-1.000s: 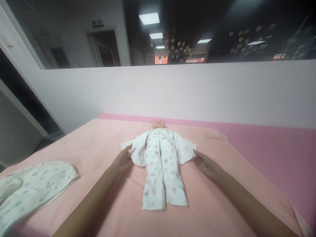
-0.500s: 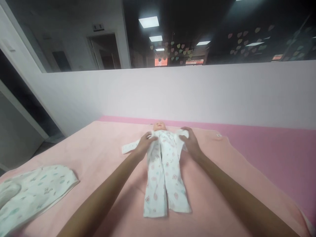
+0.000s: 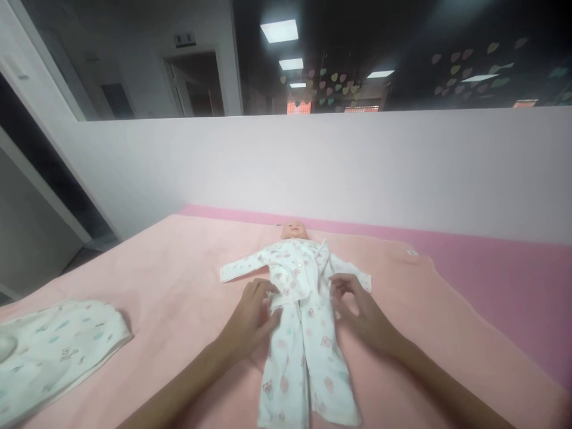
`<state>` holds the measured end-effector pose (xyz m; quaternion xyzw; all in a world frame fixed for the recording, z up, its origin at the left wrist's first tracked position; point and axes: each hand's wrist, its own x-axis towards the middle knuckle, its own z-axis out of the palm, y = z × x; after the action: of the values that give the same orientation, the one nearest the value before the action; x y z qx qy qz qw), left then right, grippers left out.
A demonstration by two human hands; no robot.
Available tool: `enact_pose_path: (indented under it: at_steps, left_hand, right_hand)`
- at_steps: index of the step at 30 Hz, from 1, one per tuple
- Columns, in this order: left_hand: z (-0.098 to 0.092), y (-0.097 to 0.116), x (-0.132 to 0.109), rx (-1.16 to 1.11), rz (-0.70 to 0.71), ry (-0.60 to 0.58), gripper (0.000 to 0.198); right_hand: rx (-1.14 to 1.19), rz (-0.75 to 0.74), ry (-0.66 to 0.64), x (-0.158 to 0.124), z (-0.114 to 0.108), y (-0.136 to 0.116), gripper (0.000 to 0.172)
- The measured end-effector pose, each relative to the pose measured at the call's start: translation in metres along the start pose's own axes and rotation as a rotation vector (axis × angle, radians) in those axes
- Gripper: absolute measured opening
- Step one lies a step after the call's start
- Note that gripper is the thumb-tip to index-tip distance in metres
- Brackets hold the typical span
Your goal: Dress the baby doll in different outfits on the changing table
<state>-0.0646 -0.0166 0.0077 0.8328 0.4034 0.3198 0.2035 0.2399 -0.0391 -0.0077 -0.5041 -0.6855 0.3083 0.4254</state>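
The doll (image 3: pixel 295 230) lies on its back on the blanket (image 3: pixel 170 262), its head close to the middle of the far edge and its clothes running down toward the near edge. The patterned jacket (image 3: pixel 290 280) covers its chest, both sleeves spread to the sides, so that part looks done. One front panel lies across the chest, while the cloth is ruffled from the neck down the right side; the front seems not yet fully settled, and whether it is fastened cannot be made out. The trousers (image 3: pixel 330 381) lie below the jacket hem with the legs stretched out; whether the doll's legs are inside is hidden.

The left hand (image 3: pixel 254 316) is loosely curved, thumb apart from the fingers, at the jacket's left side. The right hand (image 3: pixel 361 313) has bent fingers at the other side, just below the sleeve; whether it pinches any cloth I cannot tell. Both hands partly cover the jacket's sides.

Another printed cloth (image 3: pixel 67 345) lies at the near left corner, well apart from the doll. A small label (image 3: pixel 412 252) shows near the far right corner, with pink mat (image 3: pixel 504 280) beyond the right edge. The white wall (image 3: pixel 313 161) rises behind the far edge and could limit reach past the head.
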Motion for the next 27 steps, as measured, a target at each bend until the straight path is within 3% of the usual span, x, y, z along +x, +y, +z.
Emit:
enact_pose_path:
  at_steps: [5, 10, 15, 21, 27]
  left_hand:
    - [0.002, -0.023, -0.001, 0.202, -0.028, 0.015, 0.019]
    - [0.009, -0.029, -0.011, 0.378, 0.019, 0.034, 0.013]
    - [0.01, -0.029, -0.025, 0.38, -0.025, -0.047, 0.008]
    - [0.009, -0.026, -0.025, 0.3, -0.139, -0.112, 0.008]
    - [0.011, -0.03, -0.03, 0.207, -0.156, -0.089, 0.009]
  right_hand:
    - [-0.014, 0.195, 0.014, 0.003, -0.012, 0.014, 0.033]
    - [-0.183, 0.068, -0.059, -0.014, -0.009, 0.022, 0.024]
    - [-0.405, 0.096, 0.032, -0.024, 0.005, 0.029, 0.018]
    - [-0.507, 0.126, 0.04, -0.014, 0.021, 0.023, 0.039]
    - [-0.65, 0.084, 0.0, -0.035, 0.01, 0.037, 0.043]
